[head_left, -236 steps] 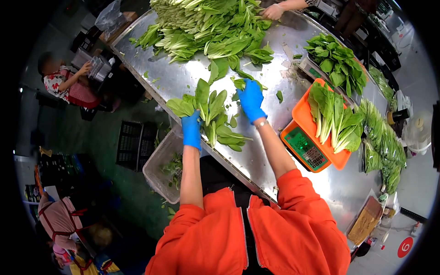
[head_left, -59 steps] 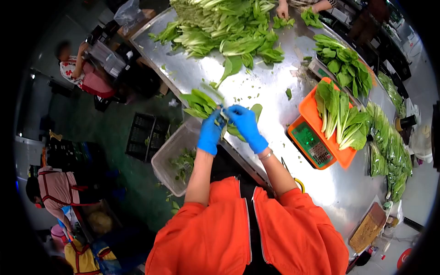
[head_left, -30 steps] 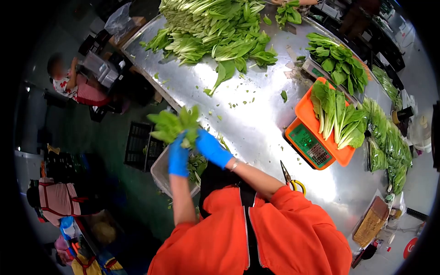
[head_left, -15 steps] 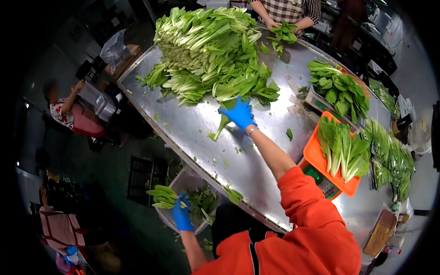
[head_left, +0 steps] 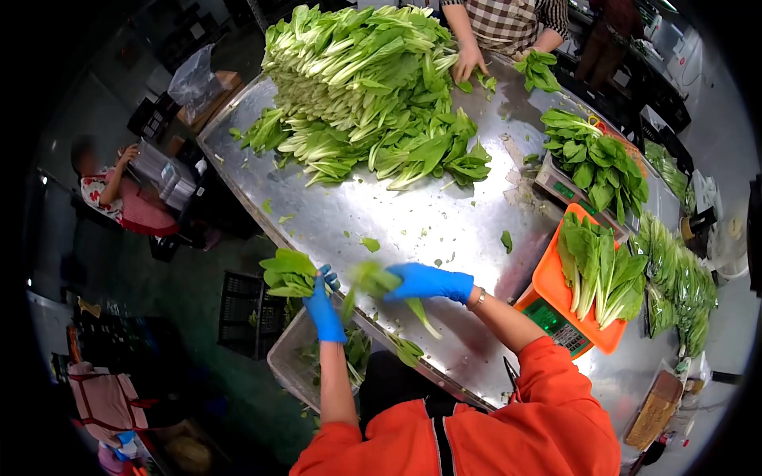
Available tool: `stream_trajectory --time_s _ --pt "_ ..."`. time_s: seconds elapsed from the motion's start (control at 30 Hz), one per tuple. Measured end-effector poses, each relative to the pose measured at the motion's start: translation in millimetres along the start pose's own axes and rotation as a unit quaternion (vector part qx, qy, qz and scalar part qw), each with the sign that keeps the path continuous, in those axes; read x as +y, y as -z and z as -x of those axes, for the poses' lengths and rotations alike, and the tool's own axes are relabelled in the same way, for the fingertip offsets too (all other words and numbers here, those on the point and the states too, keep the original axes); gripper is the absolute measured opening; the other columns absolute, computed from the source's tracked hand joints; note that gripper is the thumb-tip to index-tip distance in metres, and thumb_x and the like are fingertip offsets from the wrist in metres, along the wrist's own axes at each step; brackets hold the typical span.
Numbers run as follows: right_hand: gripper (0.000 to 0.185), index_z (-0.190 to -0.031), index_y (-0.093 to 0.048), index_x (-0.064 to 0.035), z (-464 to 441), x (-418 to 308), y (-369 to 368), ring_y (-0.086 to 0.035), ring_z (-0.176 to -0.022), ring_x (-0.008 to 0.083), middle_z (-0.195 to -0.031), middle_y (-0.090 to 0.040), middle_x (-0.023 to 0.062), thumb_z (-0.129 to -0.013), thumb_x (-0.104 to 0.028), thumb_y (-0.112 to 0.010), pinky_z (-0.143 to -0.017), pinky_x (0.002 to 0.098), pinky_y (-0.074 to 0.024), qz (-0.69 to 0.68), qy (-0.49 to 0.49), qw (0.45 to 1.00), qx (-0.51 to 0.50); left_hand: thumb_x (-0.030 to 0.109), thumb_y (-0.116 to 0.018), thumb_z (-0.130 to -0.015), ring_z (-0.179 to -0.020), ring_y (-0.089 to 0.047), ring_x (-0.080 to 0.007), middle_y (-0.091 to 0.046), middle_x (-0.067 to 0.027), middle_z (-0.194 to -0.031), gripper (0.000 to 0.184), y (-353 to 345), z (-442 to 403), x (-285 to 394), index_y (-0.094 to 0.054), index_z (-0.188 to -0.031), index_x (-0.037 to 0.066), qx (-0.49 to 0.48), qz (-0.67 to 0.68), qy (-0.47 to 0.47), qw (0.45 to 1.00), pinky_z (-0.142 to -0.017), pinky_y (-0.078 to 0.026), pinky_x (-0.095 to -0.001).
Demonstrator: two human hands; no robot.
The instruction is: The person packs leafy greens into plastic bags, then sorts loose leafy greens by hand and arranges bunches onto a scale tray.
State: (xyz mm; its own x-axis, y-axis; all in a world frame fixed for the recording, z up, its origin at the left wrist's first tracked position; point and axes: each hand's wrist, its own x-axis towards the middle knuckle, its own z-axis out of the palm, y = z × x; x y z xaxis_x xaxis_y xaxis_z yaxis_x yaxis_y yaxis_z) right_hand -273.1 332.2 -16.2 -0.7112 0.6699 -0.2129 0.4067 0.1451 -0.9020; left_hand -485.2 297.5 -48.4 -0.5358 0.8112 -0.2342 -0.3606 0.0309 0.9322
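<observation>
My left hand (head_left: 323, 308), in a blue glove, is closed around a small bunch of leafy greens (head_left: 287, 274) at the table's near edge. The leaves point left, away from my palm. To its right, my gloved right hand (head_left: 429, 283) grips another leafy green (head_left: 423, 319); its leaf end is smeared by motion and its pale stem hangs below my fingers. The two hands are close together but apart. Beyond them a large heap of leafy greens (head_left: 357, 87) is stacked on the metal table (head_left: 476, 230).
An orange tray (head_left: 548, 274) with greens sits on a scale at the right. Behind it, a second scale (head_left: 559, 186) bears more greens. Bagged greens (head_left: 675, 278) lie further right. Below the edge is a bin (head_left: 290, 365) of leaves. A co-worker (head_left: 500, 24) handles greens across the table.
My right hand has drawn back from the heap towards my left hand, bringing a leafy green. My left hand has risen from over the bin with its bunch. The co-worker's hands have moved apart.
</observation>
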Motion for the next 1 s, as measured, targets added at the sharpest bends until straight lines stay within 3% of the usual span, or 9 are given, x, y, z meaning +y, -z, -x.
stream_trajectory --time_s 0.13,0.23,0.33,0.47,0.5,0.6,0.73,0.93,1.0 --pt "0.051 -0.111 -0.047 -0.0063 -44.9 -12.0 59.1 -0.051 -0.091 0.0295 -0.104 -0.052 0.0167 -0.073 -0.040 -0.055 -0.078 0.0354 -0.0401 0.143 -0.118 0.965 0.187 0.014 -0.052 -0.081 -0.067 -0.054 -0.0104 -0.059 -0.0058 -0.084 0.017 -14.3 -18.6 -25.4 -0.056 -0.087 -0.001 -0.009 -0.015 -0.003 1.000 -0.058 -0.043 -0.0238" --pt "0.043 -0.108 -0.048 -0.0106 -103.2 21.9 113.3 -0.052 -0.085 0.0302 -0.094 -0.052 0.0168 -0.069 -0.025 -0.060 -0.071 0.0381 -0.0414 0.431 0.002 0.718 0.546 0.016 -0.052 -0.082 -0.067 -0.053 -0.0109 -0.058 -0.0057 -0.081 0.019 -22.9 -16.1 -52.7 -0.056 -0.087 -0.002 -0.025 -0.063 -0.024 0.997 -0.060 -0.044 -0.0243" --pt "0.041 -0.110 -0.048 -0.0127 -141.2 89.4 137.0 -0.052 -0.084 0.0283 -0.098 -0.053 0.0168 -0.071 -0.021 -0.058 -0.071 0.0381 -0.0420 0.358 -0.037 0.832 0.422 0.016 -0.051 -0.082 -0.067 -0.053 -0.0113 -0.058 -0.0060 -0.080 0.020 -22.6 -16.1 -59.7 -0.056 -0.087 -0.003 -0.007 -0.099 -0.042 0.994 -0.061 -0.044 -0.0249" --pt "0.027 -0.098 -0.054 -0.0082 -111.7 94.5 120.6 -0.055 -0.070 0.0210 -0.083 -0.058 0.0129 -0.075 -0.023 -0.056 -0.063 0.0328 -0.0442 0.218 0.038 0.819 0.530 0.015 -0.052 -0.082 -0.064 -0.053 -0.0103 -0.058 -0.0066 -0.080 0.018 -24.3 -13.5 -56.3 -0.055 -0.085 -0.003 -0.006 -0.094 -0.048 0.994 -0.058 -0.044 -0.0240" --pt "0.022 -0.092 -0.055 -0.0061 -89.1 79.3 113.0 -0.054 -0.063 0.0158 -0.077 -0.058 0.0094 -0.077 -0.023 -0.054 -0.057 0.0278 -0.0435 -0.014 -0.003 0.873 0.487 0.015 -0.052 -0.082 -0.064 -0.053 -0.0103 -0.058 -0.0066 -0.080 0.018 -24.1 -16.1 -58.8 -0.055 -0.085 -0.003 -0.010 -0.094 -0.045 0.995 -0.058 -0.044 -0.0240" --pt "0.024 -0.084 -0.054 -0.0028 -16.1 45.7 69.9 -0.049 -0.050 0.0060 -0.065 -0.056 0.0021 -0.081 -0.027 -0.052 -0.046 0.0183 -0.0394 -0.397 -0.045 0.818 0.414 0.014 -0.052 -0.082 -0.065 -0.054 -0.0114 -0.058 -0.0069 -0.081 0.018 -23.7 -20.4 -63.6 -0.055 -0.087 -0.003 -0.014 -0.068 -0.059 0.996 -0.059 -0.045 -0.0244" --pt "0.030 -0.094 -0.050 -0.0022 43.1 75.2 13.3 -0.054 -0.058 0.0105 -0.069 -0.057 0.0035 -0.081 -0.029 -0.051 -0.050 0.0202 -0.0427 -0.472 -0.156 0.822 0.276 0.015 -0.051 -0.082 -0.067 -0.055 -0.0128 -0.058 -0.0083 -0.084 0.021 -7.6 -39.2 -84.8 -0.055 -0.090 -0.004 -0.041 -0.127 -0.087 0.987 -0.061 -0.045 -0.0255" --pt "0.043 -0.099 -0.051 -0.0043 66.0 85.3 -5.6 -0.056 -0.067 0.0247 -0.079 -0.056 0.0121 -0.071 -0.037 -0.058 -0.060 0.0344 -0.0438 0.128 -0.204 0.772 0.588 0.017 -0.051 -0.082 -0.073 -0.054 -0.0135 -0.058 -0.0078 -0.088 0.022 -8.6 -9.9 -32.1 -0.054 -0.096 -0.001 -0.076 0.028 -0.006 0.997 -0.063 -0.043 -0.0245" --pt "0.042 -0.096 -0.053 -0.0068 61.4 67.3 -6.4 -0.055 -0.068 0.0260 -0.081 -0.055 0.0128 -0.071 -0.039 -0.058 -0.061 0.0346 -0.0434 0.144 -0.168 0.814 0.538 0.016 -0.050 -0.083 -0.075 -0.054 -0.0121 -0.057 -0.0060 -0.091 0.020 -12.2 16.6 -14.6 -0.053 -0.098 0.004 -0.099 0.126 0.053 0.986 -0.063 -0.042 -0.0221"
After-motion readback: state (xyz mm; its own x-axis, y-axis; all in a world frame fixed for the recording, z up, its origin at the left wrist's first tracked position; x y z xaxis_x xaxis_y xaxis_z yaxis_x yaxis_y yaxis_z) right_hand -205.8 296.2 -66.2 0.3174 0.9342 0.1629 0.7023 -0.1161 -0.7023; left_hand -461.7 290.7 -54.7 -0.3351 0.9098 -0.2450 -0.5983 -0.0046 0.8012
